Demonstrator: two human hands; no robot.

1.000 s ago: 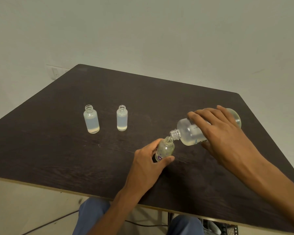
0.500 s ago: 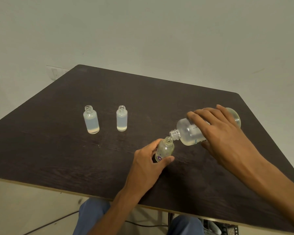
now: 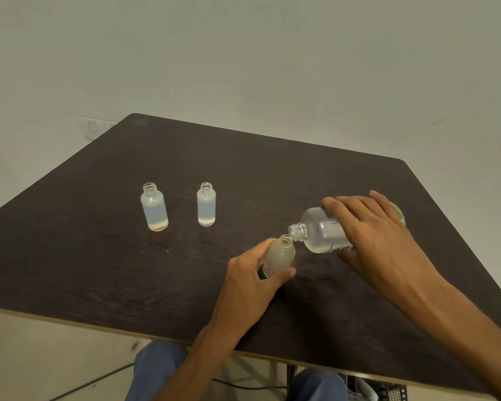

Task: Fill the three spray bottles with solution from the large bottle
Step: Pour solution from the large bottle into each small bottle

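My right hand (image 3: pixel 379 244) grips the large clear bottle (image 3: pixel 320 231), tipped almost flat with its open neck touching the mouth of a small frosted bottle (image 3: pixel 281 254). My left hand (image 3: pixel 252 280) holds that small bottle, tilted slightly, on the dark table (image 3: pixel 99 256). Two more small uncapped bottles stand upright at the left: the left small bottle (image 3: pixel 154 207) and the middle small bottle (image 3: pixel 206 205). Both hold cloudy liquid to about their shoulders. No spray caps are visible.
The table's near edge runs just in front of my knees. A pale wall lies behind the table, with a switch plate (image 3: pixel 93 128) at the far left corner. Cables and dark equipment (image 3: pixel 388 390) sit on the floor under the table's right side.
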